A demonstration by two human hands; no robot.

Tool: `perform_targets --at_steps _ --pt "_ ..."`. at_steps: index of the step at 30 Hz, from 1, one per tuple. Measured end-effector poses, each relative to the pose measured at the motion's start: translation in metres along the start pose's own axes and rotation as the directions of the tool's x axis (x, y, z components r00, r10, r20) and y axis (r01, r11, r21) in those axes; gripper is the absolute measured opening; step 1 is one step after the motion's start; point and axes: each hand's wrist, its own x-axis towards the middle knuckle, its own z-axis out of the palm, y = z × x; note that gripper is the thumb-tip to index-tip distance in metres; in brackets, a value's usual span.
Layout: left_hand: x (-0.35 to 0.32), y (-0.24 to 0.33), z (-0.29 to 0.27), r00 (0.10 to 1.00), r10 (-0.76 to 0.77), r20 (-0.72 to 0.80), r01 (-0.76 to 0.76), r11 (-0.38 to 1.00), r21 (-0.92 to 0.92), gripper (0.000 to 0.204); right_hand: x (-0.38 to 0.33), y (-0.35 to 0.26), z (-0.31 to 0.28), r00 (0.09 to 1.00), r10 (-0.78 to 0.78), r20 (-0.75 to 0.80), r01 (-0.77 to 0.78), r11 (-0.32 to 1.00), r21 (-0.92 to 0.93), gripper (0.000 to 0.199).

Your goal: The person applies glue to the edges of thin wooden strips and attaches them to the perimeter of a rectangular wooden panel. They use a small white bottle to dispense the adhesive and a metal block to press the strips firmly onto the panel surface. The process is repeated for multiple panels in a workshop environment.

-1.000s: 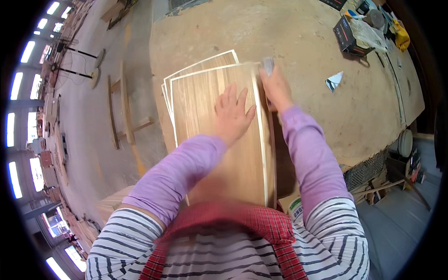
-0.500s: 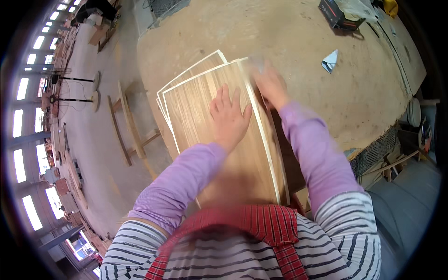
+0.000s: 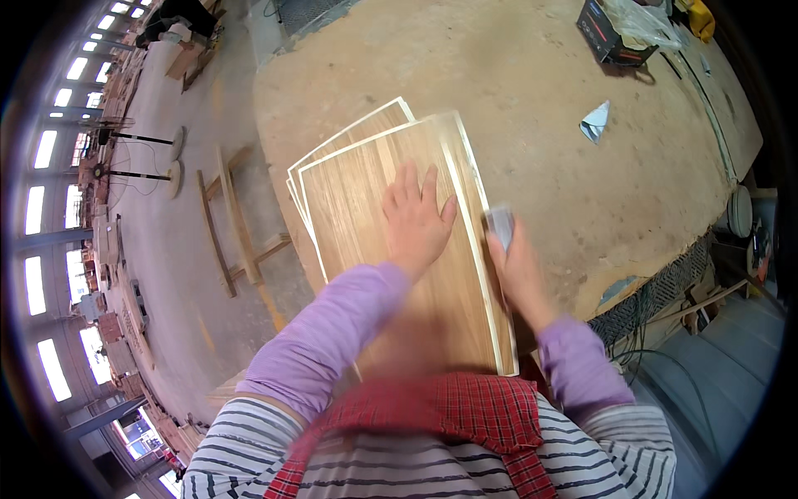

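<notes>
A stack of wood-grain panels (image 3: 366,191) with pale edges lies before me, the top one turned slightly against those beneath. My left hand (image 3: 420,224) rests flat on the top panel, its fingers spread. Beside the panels' right long edge is my right hand (image 3: 519,270), smeared a little by motion. It is closed on a small grey piece of sandpaper (image 3: 499,226), held close to that edge. Whether the sandpaper touches the wood, I cannot tell.
The panels lie on a worn brown worktable (image 3: 399,58). Farther right are a folded grey-white sheet (image 3: 594,122) and a dark box (image 3: 611,37) with clear plastic. A wooden frame (image 3: 233,224) stands on the floor at left, with fans (image 3: 174,179) beyond. Cables (image 3: 640,324) hang at right.
My right hand has come from the panels' far right corner back toward me along the right edge. My left hand stays flat on the top panel. The whole view has shifted slightly.
</notes>
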Motion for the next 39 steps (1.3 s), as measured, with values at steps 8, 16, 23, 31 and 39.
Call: perform_targets --at_steps 8,16,23,31,39 --pt "0.001 0.002 -0.002 0.999 -0.017 -0.031 0.017 1.0 -0.014 0.057 0.196 -0.077 0.025 0.996 -0.078 -0.034 0.07 0.982 -0.176 0.051" --pt "0.001 0.001 0.008 0.994 -0.044 -0.105 0.048 0.998 0.037 0.054 0.055 -0.011 0.005 0.998 -0.067 0.021 0.07 0.985 -0.158 0.049" --pt "0.022 -0.006 0.021 0.954 -0.025 -0.3 0.06 0.992 0.108 0.053 -0.131 0.058 -0.028 0.985 0.114 0.126 -0.101 0.989 -0.105 0.053" --pt "0.011 -0.028 0.014 0.959 0.106 -0.262 -0.109 0.994 0.004 0.054 -0.238 0.101 -0.079 0.989 0.089 0.122 -0.069 0.986 -0.153 0.053" --pt "-0.107 -0.043 -0.018 0.992 0.121 0.036 -0.124 0.988 0.094 0.063 -0.151 0.067 -0.036 0.995 -0.062 -0.081 0.08 0.965 0.249 0.057"
